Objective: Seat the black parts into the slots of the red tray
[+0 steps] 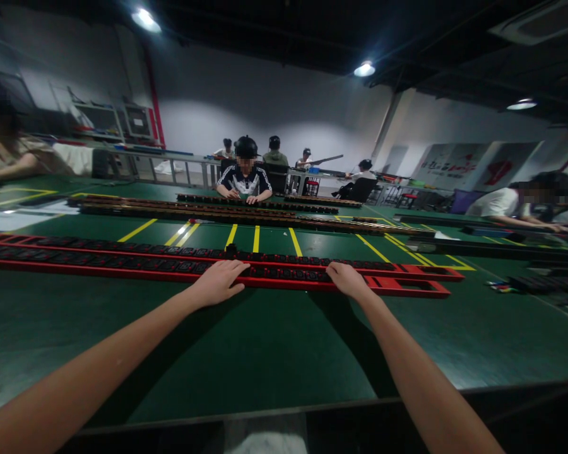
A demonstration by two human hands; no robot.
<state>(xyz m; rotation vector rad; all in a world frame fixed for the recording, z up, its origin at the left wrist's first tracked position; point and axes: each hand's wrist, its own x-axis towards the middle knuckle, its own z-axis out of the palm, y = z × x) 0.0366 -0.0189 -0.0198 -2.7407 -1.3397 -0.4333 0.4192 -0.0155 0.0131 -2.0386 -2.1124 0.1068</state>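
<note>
Two long red strips (388,285) lie side by side across the green table, with rows of dark, roughly square pieces (288,273) set in them. My left hand (221,282) rests on the near strip, fingers stretched out and thumb apart. Farther right on the same strip is my right hand (348,279), its fingers curled down at the dark pieces; whatever they pinch is hidden. A small black lump (231,249) stands up from the far strip just beyond my left hand.
Yellow tape lines (256,238) mark the green table (265,359). Long brown and dark strips (246,214) lie farther back. Dark bars (492,249) and a bundle with coloured ends (506,287) are at the right. A co-worker in a cap (246,173) sits opposite; others work at both sides.
</note>
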